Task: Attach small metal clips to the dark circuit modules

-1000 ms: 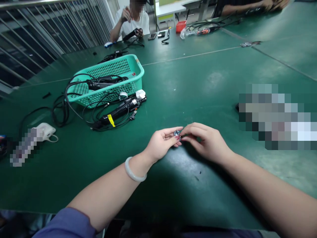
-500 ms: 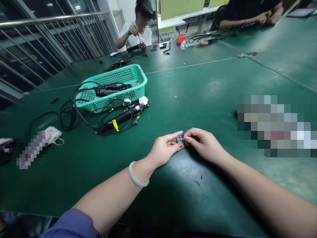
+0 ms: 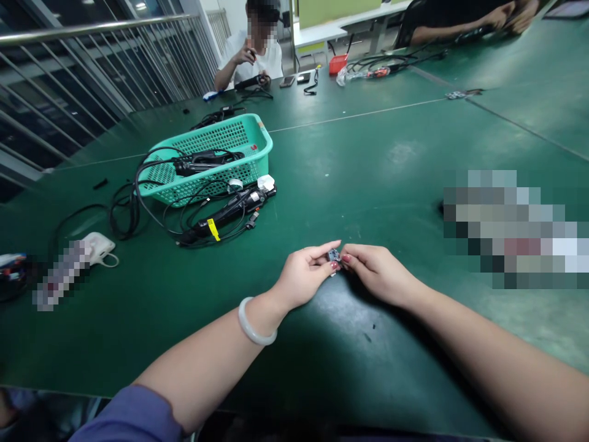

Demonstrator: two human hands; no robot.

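Note:
Between thumb and fingers, my left hand (image 3: 306, 273) pinches a small grey-blue part (image 3: 334, 255) with a dark, uneven surface; its exact kind is too small to make out. My right hand (image 3: 375, 267) is closed, thumb against bent forefinger, and its fingertips meet the right side of that part. Whether a separate piece sits in the right fingertips is hidden. Both hands are just above the green table (image 3: 294, 374).
Left of centre stands a turquoise basket (image 3: 262, 153) holding black cabled tools. A black handheld tool (image 3: 225, 215) with a yellow tag lies before it. A white power bank (image 3: 99, 245) is further left, a blurred-out object (image 3: 510, 227) right. Two people sit across the table.
The right hand's fingers have folded in more and the hand sits slightly lower against the small part. My left hand keeps its hold. The view has shifted a little.

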